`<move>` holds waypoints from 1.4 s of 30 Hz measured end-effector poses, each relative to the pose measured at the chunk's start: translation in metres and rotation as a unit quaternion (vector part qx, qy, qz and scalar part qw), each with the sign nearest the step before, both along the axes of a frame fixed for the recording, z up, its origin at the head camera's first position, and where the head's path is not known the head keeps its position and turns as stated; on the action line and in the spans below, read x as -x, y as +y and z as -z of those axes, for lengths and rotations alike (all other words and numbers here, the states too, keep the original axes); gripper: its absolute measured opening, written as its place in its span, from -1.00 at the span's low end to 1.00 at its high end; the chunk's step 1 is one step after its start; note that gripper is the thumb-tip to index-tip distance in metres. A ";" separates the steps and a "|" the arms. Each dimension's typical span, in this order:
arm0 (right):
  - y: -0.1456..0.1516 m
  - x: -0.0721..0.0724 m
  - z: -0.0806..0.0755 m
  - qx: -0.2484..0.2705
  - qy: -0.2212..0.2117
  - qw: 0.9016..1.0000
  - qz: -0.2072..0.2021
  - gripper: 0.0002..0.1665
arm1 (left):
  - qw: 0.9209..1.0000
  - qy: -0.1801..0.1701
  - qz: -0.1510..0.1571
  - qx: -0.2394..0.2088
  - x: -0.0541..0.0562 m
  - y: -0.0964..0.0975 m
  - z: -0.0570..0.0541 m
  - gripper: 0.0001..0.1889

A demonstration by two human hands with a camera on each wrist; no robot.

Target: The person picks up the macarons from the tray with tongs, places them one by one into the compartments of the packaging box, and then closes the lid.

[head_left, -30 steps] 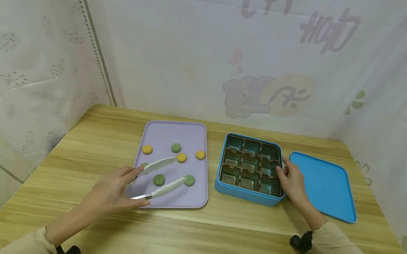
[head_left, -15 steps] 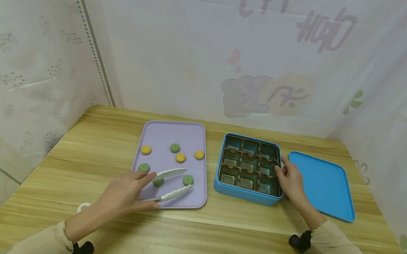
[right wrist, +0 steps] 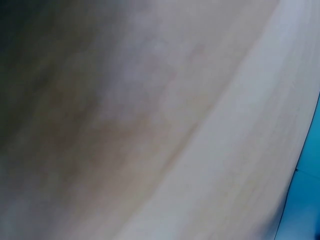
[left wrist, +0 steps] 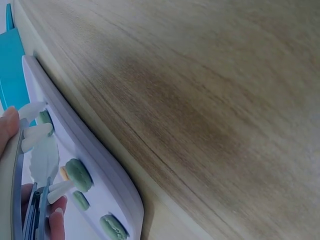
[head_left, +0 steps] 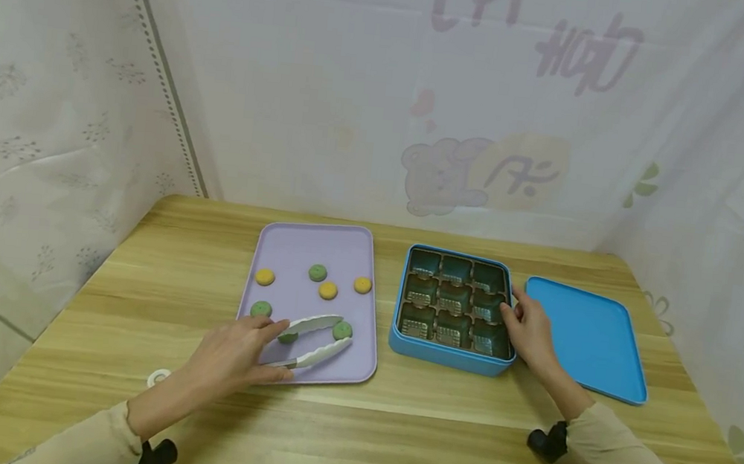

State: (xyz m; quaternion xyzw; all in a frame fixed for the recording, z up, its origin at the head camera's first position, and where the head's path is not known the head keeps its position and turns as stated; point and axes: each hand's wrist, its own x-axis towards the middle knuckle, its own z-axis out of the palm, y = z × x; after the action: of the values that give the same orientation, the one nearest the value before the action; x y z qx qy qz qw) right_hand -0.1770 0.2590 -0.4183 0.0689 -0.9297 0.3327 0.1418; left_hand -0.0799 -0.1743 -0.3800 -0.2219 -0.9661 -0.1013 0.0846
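My left hand holds a pair of white-tipped tongs over the front of the lilac tray. Their arms are spread, with the tips on either side of a green macaron. Another green macaron is partly hidden behind the tongs. In the left wrist view, the tongs reach along the tray among green macarons. On the right, my right hand grips the side of a blue box, thumb over the rim. A brown divided insert fills the box, its compartments bare.
Yellow macarons and more green macarons lie farther back on the tray. A blue lid lies flat right of the box. Behind the wooden table hangs a printed cloth. The tongs' white ring shows beside the left wrist.
My left hand has brought the tongs rightward and nearer the tray's front; their tips have drawn closer together around the right green macaron. My right hand stays on the box.
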 end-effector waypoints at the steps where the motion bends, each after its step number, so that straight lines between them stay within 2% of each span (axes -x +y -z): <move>1: 0.000 0.000 0.000 0.000 -0.001 1.000 0.000 -0.53 | 1.000 0.000 0.001 0.000 0.000 0.000 0.000 -0.29; 8: 0.000 0.000 -0.002 -0.002 -0.009 1.000 -0.001 -0.52 | 1.000 -0.002 0.007 -0.005 0.002 0.000 0.000 -0.32; 11: 0.000 0.000 -0.001 -0.001 -0.007 1.000 -0.004 -0.52 | 0.999 -0.015 -0.003 -0.029 0.003 0.001 -0.001 -0.33; 16: 0.001 0.000 -0.002 0.002 -0.007 1.000 -0.001 -0.52 | 0.997 -0.028 -0.017 -0.071 0.009 0.012 -0.012 -0.33; 21: 0.002 0.000 -0.003 0.000 -0.010 1.000 0.002 -0.52 | 0.997 -0.024 0.008 -0.078 0.021 0.033 -0.025 -0.31; 26: 0.001 0.000 -0.003 -0.001 -0.010 1.000 0.002 -0.52 | 0.997 -0.019 0.042 -0.069 0.033 0.055 -0.029 -0.30; 30: 0.000 0.000 -0.002 0.003 -0.011 1.000 -0.001 -0.52 | 0.997 -0.016 0.058 -0.056 0.040 0.069 -0.031 -0.31; 35: -0.001 0.000 -0.003 0.007 -0.013 1.000 -0.001 -0.52 | 0.997 -0.032 0.064 -0.027 0.046 0.082 -0.037 -0.33; 42: -0.001 -0.001 -0.003 0.008 -0.018 1.000 0.000 -0.51 | 0.995 -0.061 0.070 0.020 0.054 0.096 -0.051 -0.43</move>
State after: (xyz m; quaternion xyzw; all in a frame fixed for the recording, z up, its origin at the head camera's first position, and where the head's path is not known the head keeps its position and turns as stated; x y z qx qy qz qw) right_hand -0.1763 0.2583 -0.4150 0.0619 -0.9294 0.3415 0.1253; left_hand -0.1337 -0.0784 -0.3291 -0.2845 -0.9533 -0.1005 0.0139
